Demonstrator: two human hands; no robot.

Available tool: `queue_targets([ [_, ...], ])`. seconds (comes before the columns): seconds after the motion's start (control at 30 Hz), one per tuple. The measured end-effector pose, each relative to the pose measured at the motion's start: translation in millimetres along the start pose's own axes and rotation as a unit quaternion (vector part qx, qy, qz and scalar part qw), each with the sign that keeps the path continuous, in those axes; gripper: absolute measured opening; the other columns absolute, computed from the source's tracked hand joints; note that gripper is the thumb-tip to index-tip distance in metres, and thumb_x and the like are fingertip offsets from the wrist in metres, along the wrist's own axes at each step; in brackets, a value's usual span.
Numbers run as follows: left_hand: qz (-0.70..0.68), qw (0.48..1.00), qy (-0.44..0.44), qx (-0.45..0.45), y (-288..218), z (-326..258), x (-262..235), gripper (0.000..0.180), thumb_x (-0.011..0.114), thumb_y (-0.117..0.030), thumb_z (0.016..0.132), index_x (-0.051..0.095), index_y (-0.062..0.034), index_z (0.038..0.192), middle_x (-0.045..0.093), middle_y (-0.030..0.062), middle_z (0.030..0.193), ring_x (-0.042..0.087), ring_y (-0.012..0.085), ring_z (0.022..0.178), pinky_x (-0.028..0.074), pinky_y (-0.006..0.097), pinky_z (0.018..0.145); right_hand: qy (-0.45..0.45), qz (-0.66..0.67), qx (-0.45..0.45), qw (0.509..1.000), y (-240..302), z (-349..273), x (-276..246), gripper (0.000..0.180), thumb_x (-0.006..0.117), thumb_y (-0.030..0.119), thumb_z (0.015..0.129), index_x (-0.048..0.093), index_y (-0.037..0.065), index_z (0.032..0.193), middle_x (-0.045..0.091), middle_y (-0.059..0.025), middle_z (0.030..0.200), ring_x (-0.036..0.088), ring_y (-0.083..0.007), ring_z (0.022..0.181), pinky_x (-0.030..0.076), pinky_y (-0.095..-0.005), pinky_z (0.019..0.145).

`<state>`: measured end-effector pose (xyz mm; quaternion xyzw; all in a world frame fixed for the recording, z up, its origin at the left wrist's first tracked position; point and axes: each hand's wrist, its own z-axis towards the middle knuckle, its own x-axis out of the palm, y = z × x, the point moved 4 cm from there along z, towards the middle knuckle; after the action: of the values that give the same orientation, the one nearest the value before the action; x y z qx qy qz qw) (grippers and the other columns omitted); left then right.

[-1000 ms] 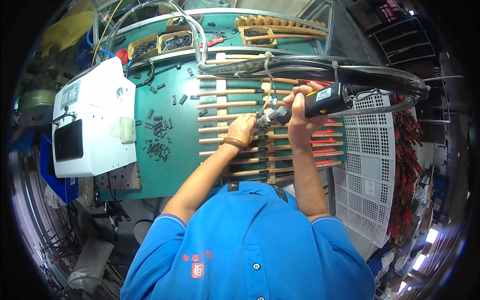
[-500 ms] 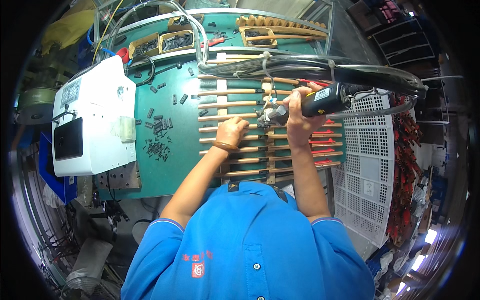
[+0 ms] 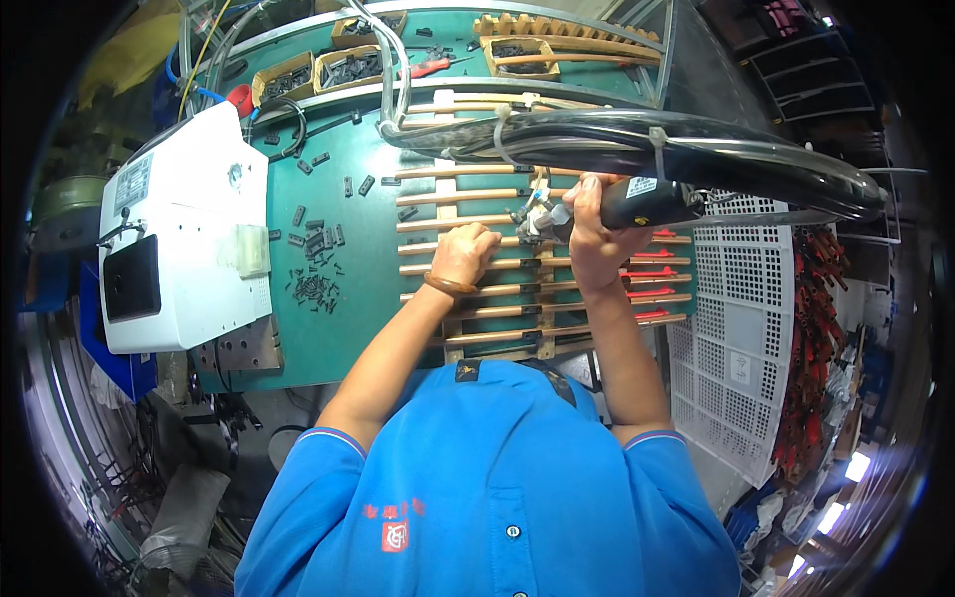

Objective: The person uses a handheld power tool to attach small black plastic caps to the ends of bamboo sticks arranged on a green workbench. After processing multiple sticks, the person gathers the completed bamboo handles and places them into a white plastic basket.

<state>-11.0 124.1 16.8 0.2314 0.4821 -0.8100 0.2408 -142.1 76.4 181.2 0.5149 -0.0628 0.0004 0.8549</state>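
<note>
Several slim wooden sticks (image 3: 426, 199) lie crosswise in a row on two pale wooden rails (image 3: 446, 191), over a green table. Black clips sit at their middles, and red pieces (image 3: 653, 292) show at the right ends of several. My left hand (image 3: 463, 255) is closed, its fingertips pinching one stick left of its middle. My right hand (image 3: 601, 239) wraps round a black cylindrical power screwdriver (image 3: 647, 202). The metal head (image 3: 538, 223) of this tool points left, over the sticks' middles beside my left fingertips. My hand and the tool hide the contact at its tip.
A thick hose bundle (image 3: 597, 134) arches over the far sticks to the tool. At left stands a white machine (image 3: 189, 244); loose black clips (image 3: 318, 239) and screws (image 3: 316, 291) lie beside it. Parts boxes (image 3: 348, 70) stand behind. A white perforated crate (image 3: 741, 298) is at right.
The view has shifted slightly. My right hand and the screwdriver have come a little nearer to me over the sticks, and the hose bundle has swung with them. My left hand still pinches a stick.
</note>
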Motion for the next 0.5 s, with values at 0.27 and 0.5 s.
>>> queue_targets([
  [0.27,-0.001,1.000,0.009,-0.005,4,-2,1,0.012,0.069,-0.008,0.075,0.064,-0.0085,0.086,0.061,0.0082,0.081,0.062,0.0293,0.075,0.051,0.040,0.064,0.017,-0.038,-0.047,0.998,-2,-9,8,0.029,0.058,-0.012,0.080,0.049,-0.001,0.106,0.056,-0.0045,0.082,0.053,-0.0080,0.063,0.048,-0.0197,0.060],
  [0.5,-0.002,0.999,-0.025,0.030,-7,3,-8,0.015,0.068,-0.009,0.072,0.063,-0.0099,0.086,0.061,0.0068,0.083,0.061,0.0276,0.077,0.050,0.039,0.065,-0.064,0.025,0.004,0.998,35,33,-9,0.037,0.057,-0.007,0.081,0.045,-0.003,0.116,0.060,-0.0094,0.086,0.058,-0.0132,0.060,0.050,-0.0263,0.056],
])
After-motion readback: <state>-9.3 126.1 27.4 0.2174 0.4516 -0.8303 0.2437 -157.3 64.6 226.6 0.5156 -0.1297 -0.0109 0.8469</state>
